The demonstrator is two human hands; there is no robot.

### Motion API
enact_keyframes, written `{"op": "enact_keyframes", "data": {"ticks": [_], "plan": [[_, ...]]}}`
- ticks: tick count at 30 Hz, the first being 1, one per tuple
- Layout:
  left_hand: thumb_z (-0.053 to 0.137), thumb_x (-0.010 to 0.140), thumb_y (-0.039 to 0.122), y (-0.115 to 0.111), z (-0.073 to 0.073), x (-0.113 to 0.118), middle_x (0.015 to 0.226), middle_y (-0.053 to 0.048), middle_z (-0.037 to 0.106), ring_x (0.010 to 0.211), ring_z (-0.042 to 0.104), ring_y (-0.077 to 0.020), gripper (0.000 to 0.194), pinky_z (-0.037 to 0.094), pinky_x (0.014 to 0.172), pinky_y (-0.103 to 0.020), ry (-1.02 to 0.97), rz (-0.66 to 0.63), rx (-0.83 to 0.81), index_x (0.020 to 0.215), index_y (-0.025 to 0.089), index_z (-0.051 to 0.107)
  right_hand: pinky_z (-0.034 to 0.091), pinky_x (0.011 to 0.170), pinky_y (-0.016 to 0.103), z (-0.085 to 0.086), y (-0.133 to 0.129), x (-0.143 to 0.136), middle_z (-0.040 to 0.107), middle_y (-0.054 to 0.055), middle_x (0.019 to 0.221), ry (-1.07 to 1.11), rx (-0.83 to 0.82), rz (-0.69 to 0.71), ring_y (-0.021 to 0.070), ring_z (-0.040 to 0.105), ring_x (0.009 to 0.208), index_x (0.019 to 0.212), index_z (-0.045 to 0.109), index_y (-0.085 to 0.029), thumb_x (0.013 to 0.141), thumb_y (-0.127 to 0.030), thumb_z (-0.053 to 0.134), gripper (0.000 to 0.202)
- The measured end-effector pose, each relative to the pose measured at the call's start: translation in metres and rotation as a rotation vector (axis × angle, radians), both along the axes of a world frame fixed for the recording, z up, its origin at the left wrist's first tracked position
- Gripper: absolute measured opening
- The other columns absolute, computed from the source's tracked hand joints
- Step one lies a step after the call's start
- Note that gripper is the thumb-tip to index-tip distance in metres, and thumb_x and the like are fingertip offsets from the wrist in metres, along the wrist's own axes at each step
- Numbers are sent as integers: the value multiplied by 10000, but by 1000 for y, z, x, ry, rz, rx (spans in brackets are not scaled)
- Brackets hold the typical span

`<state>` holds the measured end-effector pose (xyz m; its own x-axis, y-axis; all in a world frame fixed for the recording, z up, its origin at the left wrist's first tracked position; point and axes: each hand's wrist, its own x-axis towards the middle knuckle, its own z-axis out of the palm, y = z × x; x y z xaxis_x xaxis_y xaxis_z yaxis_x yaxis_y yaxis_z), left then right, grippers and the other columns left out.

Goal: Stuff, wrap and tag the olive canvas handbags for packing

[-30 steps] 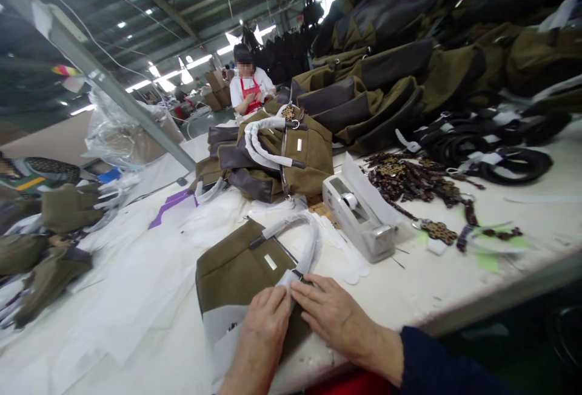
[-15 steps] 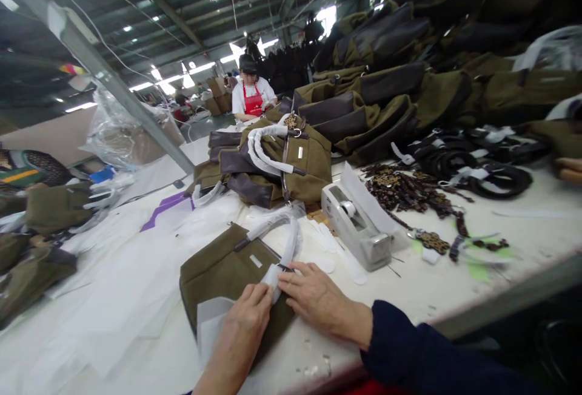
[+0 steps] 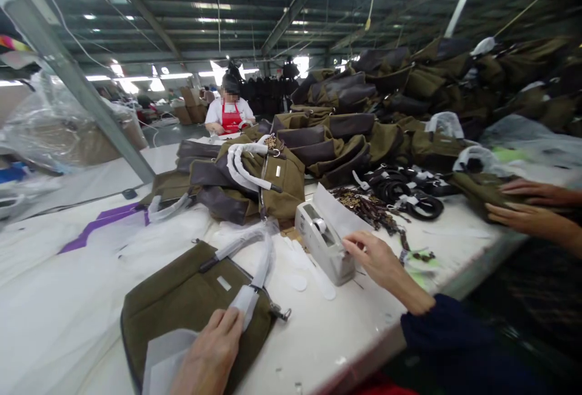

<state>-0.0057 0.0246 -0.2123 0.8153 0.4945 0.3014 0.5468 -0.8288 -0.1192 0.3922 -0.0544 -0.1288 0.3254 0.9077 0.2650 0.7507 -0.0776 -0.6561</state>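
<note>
on the white table (image 3: 318, 334) close in front of us lies an olive canvas bag (image 3: 182, 298), flat, with its handle (image 3: 254, 255) wrapped in white paper. our left hand (image 3: 209, 355) rests on the bag's near end, fingers lying loosely flat and pressing the end of the paper wrap against the fabric beside a metal clip (image 3: 279, 313); it grips nothing that we can see. our right hand (image 3: 375, 258) is well apart from the bag, out at the grey tape dispenser (image 3: 322, 243), fingers curled with the tips touching its near end; whether they pinch any tape we cannot tell. beyond the dispenser sit a heap of dark trims (image 3: 364, 207), coiled black straps (image 3: 409, 192) and a pile of finished bags (image 3: 254, 173). at the right edge another person's hands (image 3: 527, 204) lie on an olive bag (image 3: 482, 185). farther back a person in a red apron (image 3: 230, 119) works.
</note>
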Motion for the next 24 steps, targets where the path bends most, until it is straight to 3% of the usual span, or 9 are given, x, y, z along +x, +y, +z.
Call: {"op": "enact_keyframes", "data": {"ticks": [4,9,16,20,24], "plan": [[422,885,-54,-5,-7,5,985,-60,690,874,594,-205,390,532,804,-302,21,83,32,1090,148,685,391,720,317,1,10,0,613,42,747,168,-94,6,200,551,763,717,691,-165,821,-469,572,343],[436,895,-40,-5,-8,7,995,-58,680,883,587,-207,387,522,799,-300,-7,98,5,1093,178,688,380,613,281,10,8,-7,609,18,666,348,-151,-22,172,525,661,736,674,-149,771,-487,595,349],[429,897,-30,-8,5,4,1052,-65,672,920,569,-217,395,519,806,-300,77,84,-63,1149,160,666,396,755,295,12,-19,-17,613,30,805,286,69,-72,185,540,802,765,687,-170,816,-486,652,321],[414,886,-39,-9,10,5,1055,-48,672,912,565,-216,421,516,824,-302,84,91,-103,1127,188,675,386,625,248,12,-44,-22,577,2,753,604,-9,-115,131,479,688,793,660,-166,789,-522,722,361],[416,903,-15,-7,6,6,1043,-69,677,917,576,-222,399,516,858,-322,42,96,-125,1148,168,671,337,475,197,-6,-54,-30,505,-31,640,1003,-94,-171,73,391,541,736,618,-143,630,-569,847,495]]}}
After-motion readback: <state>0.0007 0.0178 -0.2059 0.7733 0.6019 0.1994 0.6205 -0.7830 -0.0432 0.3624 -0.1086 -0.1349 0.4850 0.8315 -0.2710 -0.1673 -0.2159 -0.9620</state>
